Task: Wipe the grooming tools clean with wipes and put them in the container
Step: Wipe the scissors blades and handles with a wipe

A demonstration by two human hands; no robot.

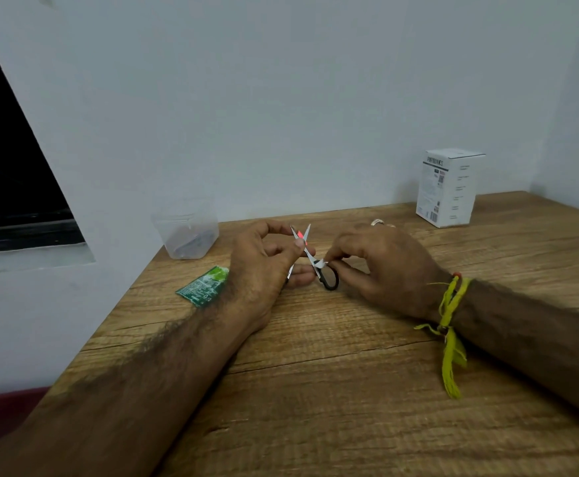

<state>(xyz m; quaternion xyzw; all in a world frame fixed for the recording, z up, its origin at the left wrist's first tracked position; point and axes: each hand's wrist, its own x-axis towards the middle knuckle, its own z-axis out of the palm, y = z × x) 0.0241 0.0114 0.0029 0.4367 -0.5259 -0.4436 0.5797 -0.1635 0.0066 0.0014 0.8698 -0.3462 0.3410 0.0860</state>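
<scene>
Small scissors [329, 282] with black handles and open silver blades are held over the wooden table. My left hand [264, 266] grips them near the pivot, thumb on the blades. My right hand [381, 266] pinches a small white wipe [322, 264] against one blade just above the handle loop. A clear plastic container [186, 232] stands at the table's back left, with some dark tools inside, blurred. A green wipe sachet [203, 286] lies flat beside my left wrist.
A white cardboard box [448, 189] stands at the back right near the wall. A small ring-like metal object [377, 222] lies behind my right hand. The table's left edge [116, 304] runs diagonally. A yellow thread band is on my right wrist.
</scene>
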